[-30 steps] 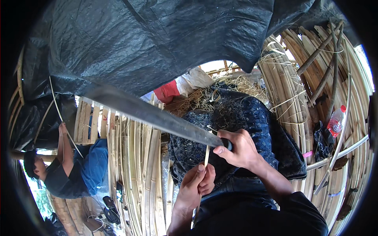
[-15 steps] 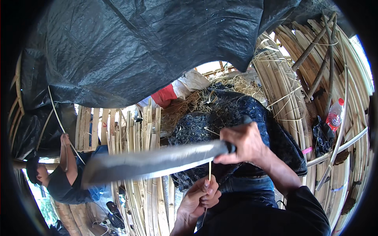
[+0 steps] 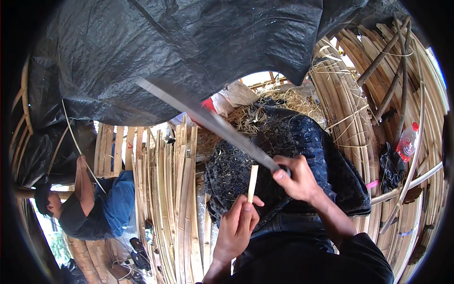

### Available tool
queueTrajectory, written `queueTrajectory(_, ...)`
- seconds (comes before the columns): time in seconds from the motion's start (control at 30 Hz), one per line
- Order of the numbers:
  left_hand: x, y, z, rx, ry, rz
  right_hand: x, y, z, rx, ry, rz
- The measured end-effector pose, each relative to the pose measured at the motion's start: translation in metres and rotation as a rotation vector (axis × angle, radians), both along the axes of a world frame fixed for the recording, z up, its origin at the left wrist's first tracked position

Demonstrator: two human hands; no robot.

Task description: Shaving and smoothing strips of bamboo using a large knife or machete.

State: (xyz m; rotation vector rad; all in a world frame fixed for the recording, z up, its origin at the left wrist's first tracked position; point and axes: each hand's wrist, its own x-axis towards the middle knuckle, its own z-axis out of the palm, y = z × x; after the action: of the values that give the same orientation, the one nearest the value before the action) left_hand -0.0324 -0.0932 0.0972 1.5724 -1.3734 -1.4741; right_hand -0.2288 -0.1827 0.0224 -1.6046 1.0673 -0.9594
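Observation:
My right hand (image 3: 299, 179) is closed round the dark handle of a machete (image 3: 222, 133). Its long blade slants up to the far left, blurred toward the tip. Below and left of that grip, my left hand (image 3: 240, 225) pinches a thin pale bamboo strip (image 3: 253, 183). The strip's upper end stands upright above my fingers, apart from the blade; its lower part is mostly hidden by the hand. Under both hands a dark patterned cloth (image 3: 279, 142) covers my lap, with pale shavings scattered over it.
Split bamboo slats (image 3: 182, 203) stand at the left, and more bamboo (image 3: 343, 104) lies bundled at the right. A person (image 3: 87, 208) sits at far left holding a long strip. Black tarp (image 3: 189, 47) hangs ahead. A plastic bottle (image 3: 407, 142) rests at right.
The machete has swung from nearly level across the strip to a steep slant up and left. My left hand now holds the strip's end clear of the blade, its flat face showing.

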Motion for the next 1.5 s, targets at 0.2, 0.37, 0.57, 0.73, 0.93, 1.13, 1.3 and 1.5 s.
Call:
queueTrajectory(0.2, -0.011, -0.010, -0.004, -0.042, 0.118, 0.061, 0.015, 0.012, 0.017, -0.287, 0.130, 0.032)
queueTrajectory(0.37, -0.006, -0.018, -0.004, 0.004, 0.408, 0.082, 0.013, 0.011, 0.030, -0.319, 0.248, 0.061)
queueTrajectory(0.57, -0.004, -0.024, 0.004, -0.045, 0.206, 0.083, 0.012, 0.011, 0.052, -0.348, 0.360, 0.018)
queueTrajectory(0.73, -0.006, -0.024, 0.003, -0.375, -0.207, 0.028, 0.013, 0.009, 0.063, -0.356, 0.479, 0.007)
queueTrajectory(0.93, -0.018, -0.016, 0.008, -0.304, -0.294, 0.071, 0.011, 0.007, 0.064, -0.354, 0.534, 0.012)
queueTrajectory(1.13, -0.028, -0.012, 0.014, -0.386, -0.366, 0.137, 0.005, -0.009, 0.044, -0.458, 0.521, 0.029)
queueTrajectory(1.3, -0.022, -0.027, -0.007, -0.403, -0.461, 0.085, 0.008, -0.026, 0.019, -0.448, 0.531, 0.004)
queueTrajectory(1.5, -0.016, -0.027, -0.004, -0.349, -0.375, 0.046, -0.004, -0.055, -0.002, -0.571, 0.651, -0.184)
